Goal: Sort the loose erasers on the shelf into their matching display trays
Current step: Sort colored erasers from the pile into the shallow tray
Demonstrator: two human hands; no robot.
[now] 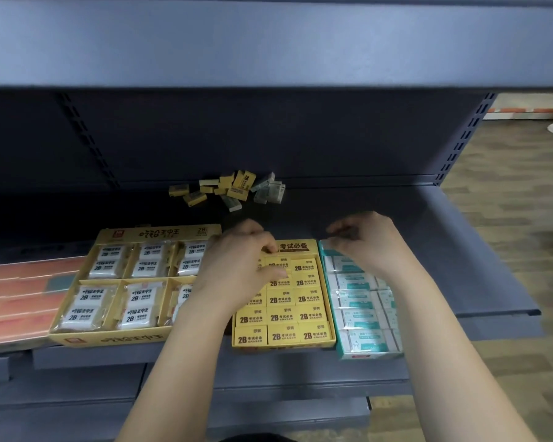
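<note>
Hands (237, 263) (369, 247) over trays (284, 346) (loose erasers (233, 188) beyond).

Single head cam, wide-angle, worn by person facing shelf (460, 250). Looks fwd & down, close in. Upper shelf (268, 43) fills top of frame. Floor (508, 193) at right edge, prob. wood, edges distorted.

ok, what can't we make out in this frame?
Head view only:
- Right hand: curled fingers, blurred, hide whether it holds an eraser.
- Left hand: covers the yellow tray's back-left rows; grip unclear.
- Left forearm hides the large tray's right compartments.
- Loose erasers: too small and blurred to count or read.
- Orange boxes: cut off by the left edge.
</note>
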